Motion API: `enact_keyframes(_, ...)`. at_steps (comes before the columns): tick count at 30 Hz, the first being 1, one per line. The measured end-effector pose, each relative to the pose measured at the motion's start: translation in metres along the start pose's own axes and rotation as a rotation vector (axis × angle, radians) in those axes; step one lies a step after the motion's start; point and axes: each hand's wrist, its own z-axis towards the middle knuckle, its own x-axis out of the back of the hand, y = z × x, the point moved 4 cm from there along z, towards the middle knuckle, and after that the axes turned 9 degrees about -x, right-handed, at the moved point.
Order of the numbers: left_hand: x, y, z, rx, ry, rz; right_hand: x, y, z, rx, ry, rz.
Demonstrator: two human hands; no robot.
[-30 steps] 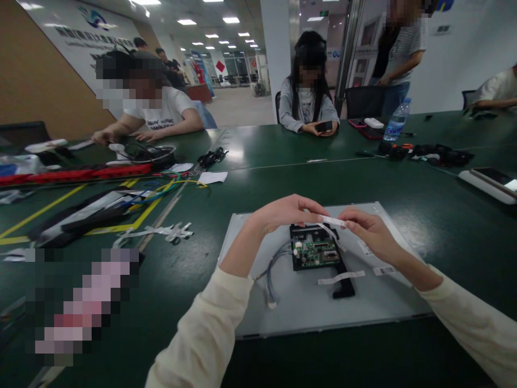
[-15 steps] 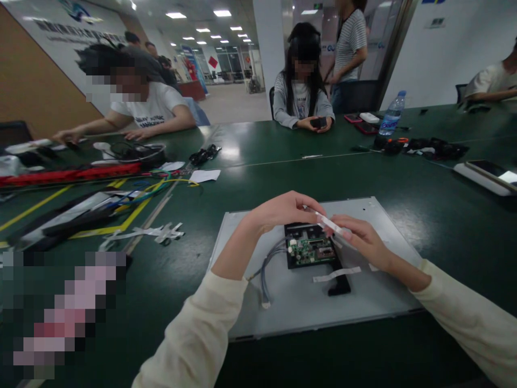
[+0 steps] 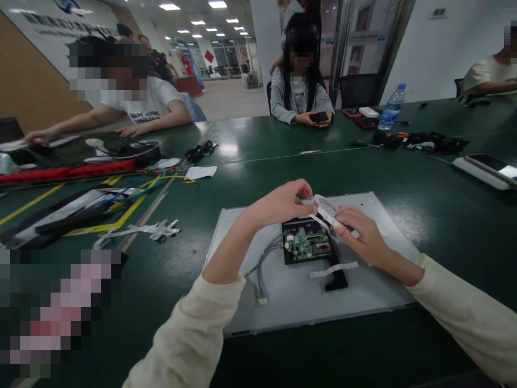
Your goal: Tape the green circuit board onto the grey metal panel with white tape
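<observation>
In my right hand (image 3: 363,237) is a roll of white tape (image 3: 326,207), gripped between thumb and fingers and tilted. A narrow tape strip (image 3: 321,221) runs off it on the near side. My left hand (image 3: 280,203) has its thumb at the left edge of the roll, pinching the tape there; its index finger is raised and curled. Below the hands, a green circuit board (image 3: 309,245) sits on a black bracket (image 3: 336,281) on a flat grey panel (image 3: 283,302). A loose white strip (image 3: 334,269) crosses the bracket, and grey cables (image 3: 262,275) lead from the board.
The panel lies on a dark green table (image 3: 250,172). Crumpled tape (image 3: 163,230), wires (image 3: 155,186) and a red strip (image 3: 76,172) are to the left. A water bottle (image 3: 391,108) and a phone (image 3: 490,167) are at the right. Two people sit across the table.
The roll has turned so its ring shape shows, and a strip now hangs from it. My left fingers have opened somewhat. The view has shifted slightly.
</observation>
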Motion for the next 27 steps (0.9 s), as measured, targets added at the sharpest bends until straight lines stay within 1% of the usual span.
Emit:
enact_keyframes(4,-0.005,0.012,0.000,-0.093,-0.138,0.009,0.000,-0.002,-0.001,0.046,0.023,-0.061)
enact_keyframes(8,-0.006,0.017,0.001,-0.124,-0.163,0.069,0.000,0.000,-0.001,0.022,0.016,-0.085)
enact_keyframes(10,-0.006,0.019,0.001,-0.141,-0.197,0.080,0.000,0.002,-0.001,0.026,0.029,-0.092)
enact_keyframes(15,-0.006,0.021,-0.002,-0.201,-0.277,0.051,-0.001,0.005,-0.003,0.066,0.061,-0.103)
enact_keyframes(22,-0.002,0.022,-0.008,-0.208,-0.322,0.001,0.000,0.001,-0.001,0.080,0.062,-0.129)
enact_keyframes(24,-0.002,0.024,-0.010,-0.234,-0.357,-0.015,-0.001,0.000,-0.001,0.084,0.057,-0.144)
enact_keyframes(27,-0.004,0.027,-0.013,-0.258,-0.441,-0.024,-0.002,0.000,-0.001,0.079,0.049,-0.166)
